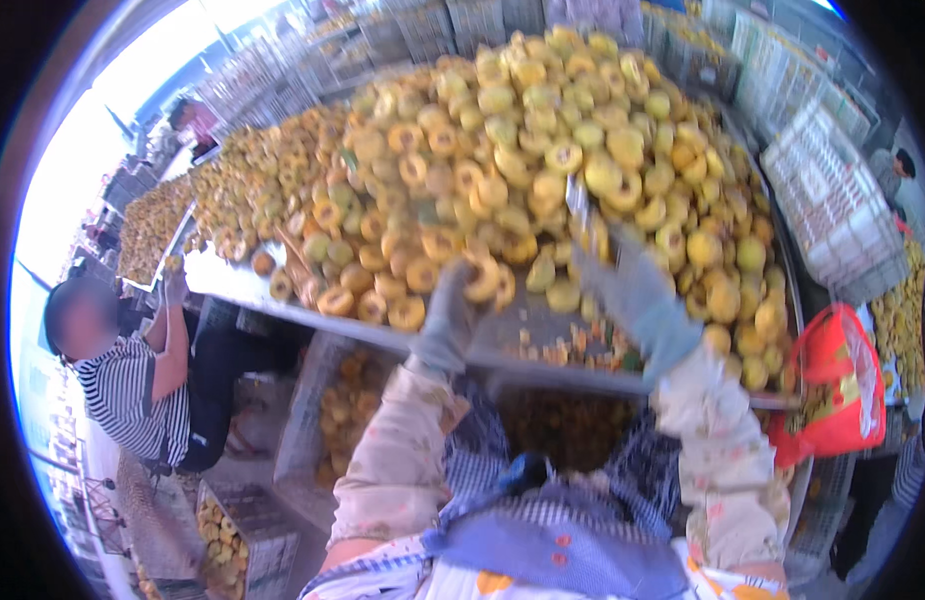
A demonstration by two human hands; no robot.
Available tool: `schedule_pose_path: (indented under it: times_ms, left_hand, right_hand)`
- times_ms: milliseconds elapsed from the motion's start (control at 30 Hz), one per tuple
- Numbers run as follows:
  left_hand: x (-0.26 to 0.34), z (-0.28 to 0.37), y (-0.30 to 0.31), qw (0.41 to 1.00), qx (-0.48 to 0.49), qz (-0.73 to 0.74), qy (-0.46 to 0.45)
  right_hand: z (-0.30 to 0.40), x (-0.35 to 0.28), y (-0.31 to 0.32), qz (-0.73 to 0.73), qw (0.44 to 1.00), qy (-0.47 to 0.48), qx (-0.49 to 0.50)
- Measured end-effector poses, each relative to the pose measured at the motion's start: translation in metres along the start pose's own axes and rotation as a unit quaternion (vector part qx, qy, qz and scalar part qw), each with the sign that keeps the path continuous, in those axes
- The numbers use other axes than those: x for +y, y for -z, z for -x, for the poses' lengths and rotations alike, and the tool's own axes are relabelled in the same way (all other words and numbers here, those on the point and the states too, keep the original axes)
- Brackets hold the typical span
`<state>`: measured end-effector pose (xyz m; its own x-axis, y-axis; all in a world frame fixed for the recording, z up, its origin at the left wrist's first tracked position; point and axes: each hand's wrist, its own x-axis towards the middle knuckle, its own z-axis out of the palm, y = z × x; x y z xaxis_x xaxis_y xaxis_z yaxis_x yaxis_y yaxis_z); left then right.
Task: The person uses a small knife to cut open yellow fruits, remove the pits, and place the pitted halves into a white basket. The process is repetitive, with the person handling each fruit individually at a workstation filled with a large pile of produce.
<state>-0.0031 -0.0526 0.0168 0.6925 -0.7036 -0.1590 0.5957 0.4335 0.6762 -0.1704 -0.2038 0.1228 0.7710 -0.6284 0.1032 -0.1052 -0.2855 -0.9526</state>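
Both hands wear grey-blue work gloves over the edge of a metal table [507,334] heaped with halved yellow, peach-like fruit [500,127]. My left hand [449,319] closes its thumb and fingers on a fruit half [481,277] whose hollow centre shows. A second half lies close against that one; whether it is also held is unclear. My right hand [635,292] grips a small metal hand tool [577,199], its shiny end pointing away over the pile. Motion blur hides the tool's exact shape. Orange scraps [575,343] lie on the bare metal between my hands.
Below the table edge stands a crate [294,442] of fruit. A red bag [837,382] hangs at the right corner, near stacked white plastic crates [830,187]. On the left a person in a striped shirt [136,397] sits at the table. More crates [410,30] line the far side.
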Motion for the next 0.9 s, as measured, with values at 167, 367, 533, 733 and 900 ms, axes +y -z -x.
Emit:
schedule_pose_path:
  times_ms: [167,367,533,733,900]
  left_hand:
    - [0.006,0.066,-0.024,0.995,0.009,0.093,0.021]
    - [-0.012,0.099,-0.033,0.998,-0.014,0.061,-0.031]
    - [-0.021,0.112,-0.039,0.998,-0.003,0.050,-0.025]
    - [-0.043,0.118,-0.031,0.996,0.043,-0.020,-0.076]
    - [-0.046,0.135,-0.046,0.982,0.070,-0.134,-0.108]
  right_hand:
    - [0.052,0.008,-0.037,0.225,0.964,0.068,-0.123]
    - [0.103,0.032,-0.054,0.323,0.936,0.046,-0.132]
    - [0.114,0.035,-0.056,0.344,0.930,0.043,-0.124]
    - [0.122,0.022,-0.057,0.340,0.910,-0.099,-0.214]
    - [0.126,0.034,-0.047,0.294,0.908,-0.080,-0.286]
